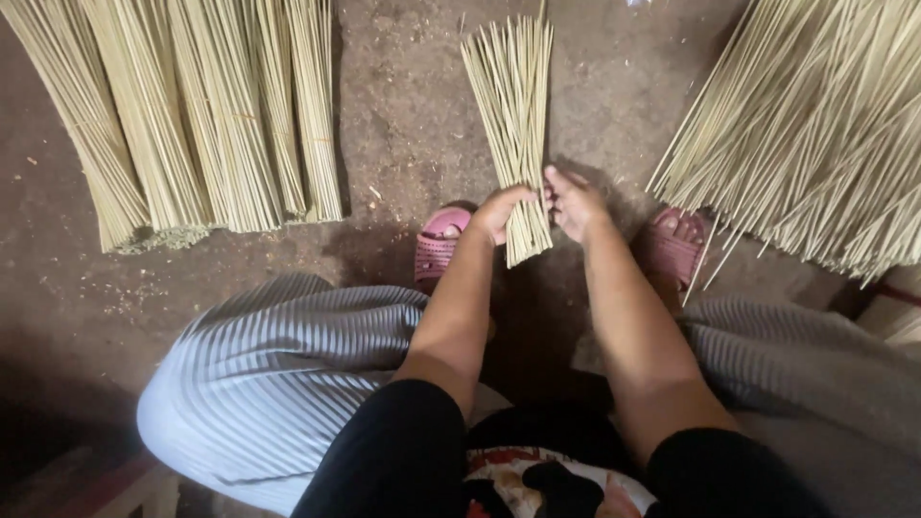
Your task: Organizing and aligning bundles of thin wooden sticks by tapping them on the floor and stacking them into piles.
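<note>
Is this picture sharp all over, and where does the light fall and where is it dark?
Head view: soft, even light on the bundle of sticks and both hands, left hand and right hand; no glare. Deep shadow falls between the knees and at the lower left corner. The sticks' fine edges look slightly soft, and the loose pile bends outward toward the frame edge.

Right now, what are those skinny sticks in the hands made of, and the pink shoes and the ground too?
The bundle of sticks, gripped by the left hand and right hand, looks like split bamboo or a similar plant: pale yellow-green, thin, straight, matte. The pink sandals look like moulded rubber or plastic: smooth, with ribbed straps. The floor looks like packed earth or rough concrete: brown, dull, mottled.
</note>
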